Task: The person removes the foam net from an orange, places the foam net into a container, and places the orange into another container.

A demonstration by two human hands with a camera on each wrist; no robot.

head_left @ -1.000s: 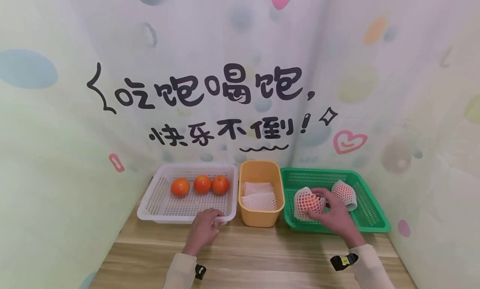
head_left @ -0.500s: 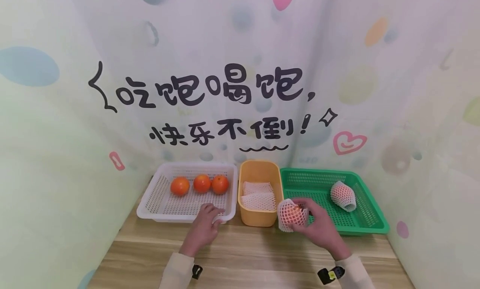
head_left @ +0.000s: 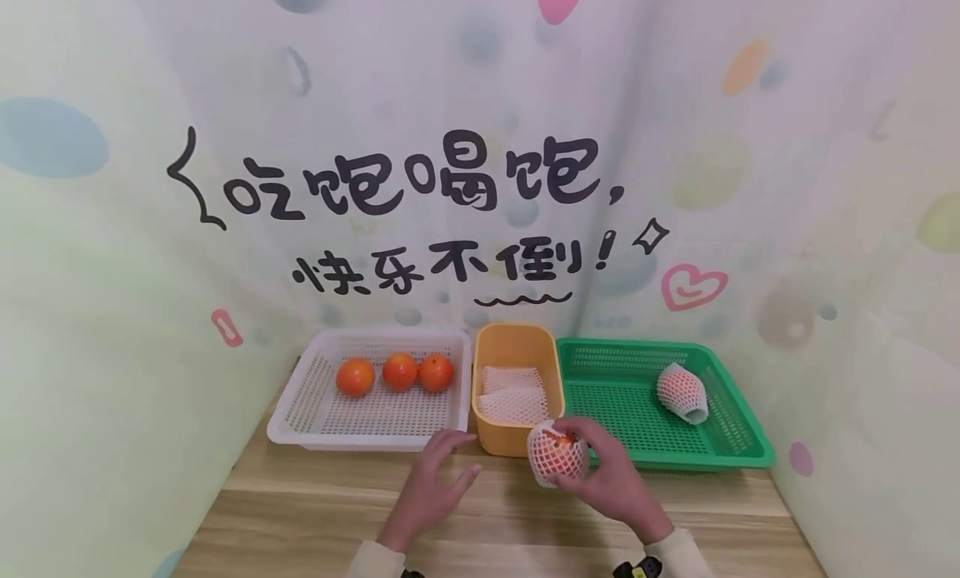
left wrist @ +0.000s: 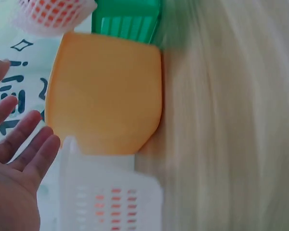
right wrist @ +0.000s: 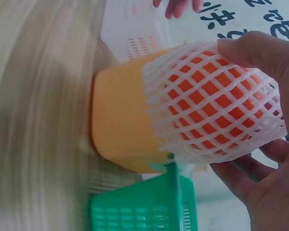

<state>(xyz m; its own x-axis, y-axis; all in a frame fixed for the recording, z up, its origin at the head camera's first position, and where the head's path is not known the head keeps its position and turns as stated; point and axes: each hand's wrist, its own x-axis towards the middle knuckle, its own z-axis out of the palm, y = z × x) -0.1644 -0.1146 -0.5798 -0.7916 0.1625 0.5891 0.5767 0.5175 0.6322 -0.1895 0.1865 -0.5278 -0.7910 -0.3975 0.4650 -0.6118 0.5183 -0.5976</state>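
My right hand (head_left: 611, 482) grips a tomato in a white foam net (head_left: 557, 457), held in the air before the yellow bin (head_left: 510, 439). In the right wrist view the thumb lies on top of the netted tomato (right wrist: 212, 103) and fingers are under it. My left hand (head_left: 431, 486) is off to the left, fingers spread and apart from the tomato, in front of the white basket (head_left: 352, 440). The left wrist view shows that hand (left wrist: 19, 159) with nothing in it. Another netted tomato (head_left: 682, 393) lies in the green basket (head_left: 675, 460).
Several bare tomatoes (head_left: 401, 371) sit in a row in the white basket. Folded foam nets (head_left: 513, 395) lie inside the yellow bin, which stands between the two baskets. All rest on a wooden table (head_left: 480, 520) before a printed curtain (head_left: 420, 78).
My right hand has lifted the netted tomato out of the green basket and brought it left and nearer. My left hand has come off the white basket's rim and spread its fingers.
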